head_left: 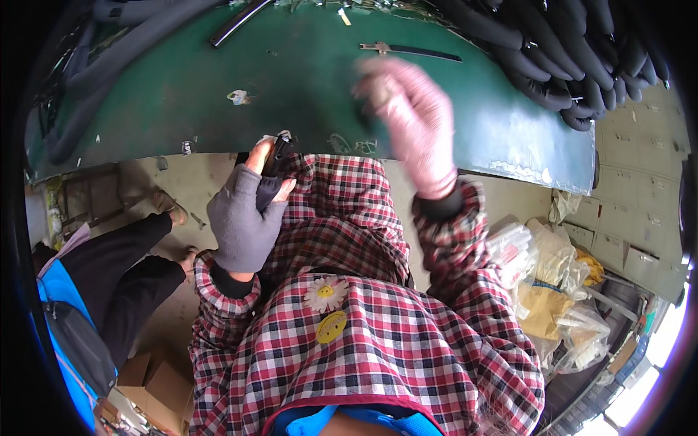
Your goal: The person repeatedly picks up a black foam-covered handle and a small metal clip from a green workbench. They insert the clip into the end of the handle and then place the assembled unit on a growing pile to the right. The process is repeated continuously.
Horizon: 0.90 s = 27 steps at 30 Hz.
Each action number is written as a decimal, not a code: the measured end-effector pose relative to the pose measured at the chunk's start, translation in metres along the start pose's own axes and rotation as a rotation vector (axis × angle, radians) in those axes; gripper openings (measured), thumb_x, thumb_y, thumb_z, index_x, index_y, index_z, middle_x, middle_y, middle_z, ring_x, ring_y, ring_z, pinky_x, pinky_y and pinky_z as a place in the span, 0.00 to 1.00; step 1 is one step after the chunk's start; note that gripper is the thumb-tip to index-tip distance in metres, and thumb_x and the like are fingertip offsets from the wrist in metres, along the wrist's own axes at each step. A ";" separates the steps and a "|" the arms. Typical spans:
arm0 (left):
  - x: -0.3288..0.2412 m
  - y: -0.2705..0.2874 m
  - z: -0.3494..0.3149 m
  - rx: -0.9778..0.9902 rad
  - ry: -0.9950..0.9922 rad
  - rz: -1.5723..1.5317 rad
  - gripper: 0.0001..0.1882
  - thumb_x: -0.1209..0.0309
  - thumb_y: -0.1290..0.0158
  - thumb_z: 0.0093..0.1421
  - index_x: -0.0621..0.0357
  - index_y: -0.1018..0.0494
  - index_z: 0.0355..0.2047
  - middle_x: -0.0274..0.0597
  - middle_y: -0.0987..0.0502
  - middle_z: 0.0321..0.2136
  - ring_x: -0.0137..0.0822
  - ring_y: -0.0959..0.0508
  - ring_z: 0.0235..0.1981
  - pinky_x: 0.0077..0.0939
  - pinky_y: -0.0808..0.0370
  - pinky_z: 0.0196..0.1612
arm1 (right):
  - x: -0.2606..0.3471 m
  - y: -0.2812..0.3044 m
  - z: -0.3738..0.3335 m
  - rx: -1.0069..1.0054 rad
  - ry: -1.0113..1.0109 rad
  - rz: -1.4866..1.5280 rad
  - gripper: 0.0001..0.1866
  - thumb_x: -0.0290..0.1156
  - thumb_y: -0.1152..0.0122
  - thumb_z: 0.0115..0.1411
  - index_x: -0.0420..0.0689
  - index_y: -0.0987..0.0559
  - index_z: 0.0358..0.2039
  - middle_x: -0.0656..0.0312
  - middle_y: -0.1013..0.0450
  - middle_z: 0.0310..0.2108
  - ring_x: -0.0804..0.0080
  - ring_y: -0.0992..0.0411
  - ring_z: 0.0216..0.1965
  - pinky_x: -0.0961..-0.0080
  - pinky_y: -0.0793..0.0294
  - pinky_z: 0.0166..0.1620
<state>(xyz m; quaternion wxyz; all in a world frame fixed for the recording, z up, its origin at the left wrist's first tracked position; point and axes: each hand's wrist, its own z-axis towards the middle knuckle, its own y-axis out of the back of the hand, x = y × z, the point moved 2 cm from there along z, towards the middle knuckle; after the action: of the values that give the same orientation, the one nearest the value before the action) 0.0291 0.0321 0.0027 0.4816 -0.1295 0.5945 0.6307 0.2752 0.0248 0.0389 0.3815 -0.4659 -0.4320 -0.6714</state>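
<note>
My left hand, in a grey glove with bare fingertips, is closed around a small glossy black piece at the table's near edge. Dark cloth-like material shows below it, between thumb and fingers; its exact kind is unclear. My right hand, in a pink glove, is raised over the green table. Its fingers look curled but are smeared by motion, so whether they hold anything is unclear. Beyond that hand lies a thin dark strip with a metal end.
Black padded tubes are piled at the far right, with more at the far left. A dark bar and scraps lie on the table. Plastic bags stand at right; another person's legs and a cardboard box are at left.
</note>
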 end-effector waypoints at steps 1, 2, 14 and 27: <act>0.001 0.000 0.002 -0.004 0.011 -0.018 0.27 0.65 0.35 0.56 0.50 0.26 0.56 0.42 0.23 0.29 0.42 0.20 0.26 0.35 0.25 0.28 | -0.007 0.019 0.021 -0.122 0.267 -0.457 0.16 0.38 0.38 0.62 0.46 0.20 0.49 0.60 0.23 0.35 0.66 0.25 0.36 0.72 0.25 0.43; 0.005 -0.002 0.001 -0.027 -0.024 -0.024 0.29 0.66 0.34 0.56 0.49 0.26 0.58 0.41 0.23 0.29 0.40 0.20 0.26 0.33 0.25 0.29 | -0.013 0.032 0.036 -0.130 0.376 -0.770 0.15 0.35 0.38 0.60 0.47 0.19 0.47 0.60 0.23 0.38 0.61 0.25 0.39 0.68 0.25 0.45; 0.055 0.011 -0.040 0.045 0.019 -0.295 0.31 0.81 0.41 0.57 0.64 0.32 0.62 0.38 0.24 0.37 0.27 0.25 0.35 0.22 0.27 0.42 | 0.008 0.048 0.031 0.425 0.145 -1.021 0.06 0.22 0.33 0.44 0.42 0.21 0.25 0.59 0.27 0.40 0.57 0.28 0.44 0.65 0.26 0.47; 0.019 0.035 -0.013 0.173 0.100 -0.132 0.33 0.71 0.36 0.58 0.53 0.32 0.64 0.41 0.25 0.30 0.33 0.24 0.27 0.27 0.27 0.32 | 0.014 0.033 -0.035 0.154 0.080 -0.824 0.14 0.18 0.37 0.48 0.44 0.27 0.36 0.56 0.27 0.39 0.54 0.27 0.40 0.65 0.26 0.44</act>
<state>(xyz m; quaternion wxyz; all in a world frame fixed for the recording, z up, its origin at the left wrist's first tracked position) -0.0123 0.0354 0.0068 0.5015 -0.1575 0.6602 0.5365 0.2915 -0.0209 0.0526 0.1314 -0.1979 -0.6157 -0.7513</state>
